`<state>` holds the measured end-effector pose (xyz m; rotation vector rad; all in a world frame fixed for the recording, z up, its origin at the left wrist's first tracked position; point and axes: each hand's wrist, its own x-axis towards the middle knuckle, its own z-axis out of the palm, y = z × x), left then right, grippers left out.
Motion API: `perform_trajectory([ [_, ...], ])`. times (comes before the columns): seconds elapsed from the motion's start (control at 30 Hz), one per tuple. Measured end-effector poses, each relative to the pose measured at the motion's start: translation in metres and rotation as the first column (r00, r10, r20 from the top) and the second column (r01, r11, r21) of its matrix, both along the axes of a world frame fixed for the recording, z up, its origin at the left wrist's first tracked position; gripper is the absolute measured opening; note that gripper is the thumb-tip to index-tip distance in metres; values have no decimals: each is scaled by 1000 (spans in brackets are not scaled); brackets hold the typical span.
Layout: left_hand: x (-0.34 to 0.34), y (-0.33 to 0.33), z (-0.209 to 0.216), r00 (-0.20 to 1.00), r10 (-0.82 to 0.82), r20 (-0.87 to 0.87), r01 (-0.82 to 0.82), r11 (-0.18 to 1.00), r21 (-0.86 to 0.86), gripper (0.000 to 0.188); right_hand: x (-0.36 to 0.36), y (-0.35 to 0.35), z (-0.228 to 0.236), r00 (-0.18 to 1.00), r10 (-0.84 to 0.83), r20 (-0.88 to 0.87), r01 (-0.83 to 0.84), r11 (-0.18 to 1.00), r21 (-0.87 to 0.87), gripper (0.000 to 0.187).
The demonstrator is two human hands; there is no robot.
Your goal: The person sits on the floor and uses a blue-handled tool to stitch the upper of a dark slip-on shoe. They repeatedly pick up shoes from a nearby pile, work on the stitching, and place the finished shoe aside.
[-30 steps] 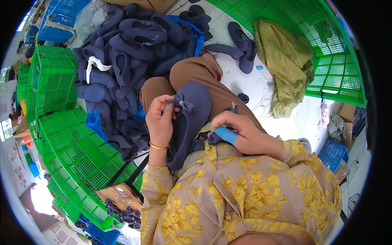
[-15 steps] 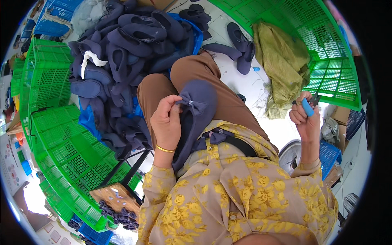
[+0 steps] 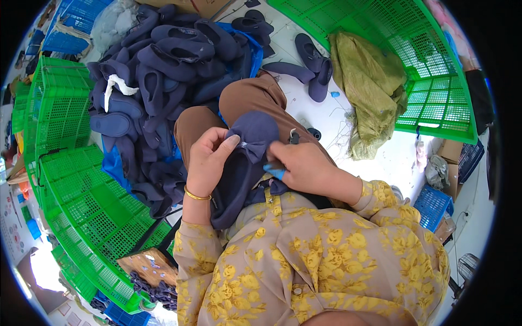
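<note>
Left hand (image 3: 209, 163) pinches the navy slipper (image 3: 239, 168) at its bow while right hand (image 3: 304, 168), closed around a blue-handled tool (image 3: 274, 173), works beside it, likely trimming; steadiness matters next.

Showing a pale, scuffed floor (image 3: 348, 117) strewn with loose threads. Stacking up along the left: bright green lattice crates (image 3: 81, 201), with blue crates (image 3: 65, 32) sitting behind them at the upper left. Leaning across the upper right, another large green crate (image 3: 418, 60) (its grid bending toward the rim). Lying crumpled beside it, an olive sack (image 3: 370, 92). Glaring in at the lower left, strong daylight.
</note>
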<state>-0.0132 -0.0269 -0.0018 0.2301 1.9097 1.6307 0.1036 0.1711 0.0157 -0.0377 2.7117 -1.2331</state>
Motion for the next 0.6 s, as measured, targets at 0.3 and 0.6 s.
perform_trajectory([
  [0.3,10,20,-10,989,116,92,-135,963,232,7,-22,-3,18,953,-180,-245,-48,708,-705,27],
  [0.6,25,20,-30,920,374,119,-393,884,254,7,-25,-19,11,897,-102,429,428,-40,-903,37],
])
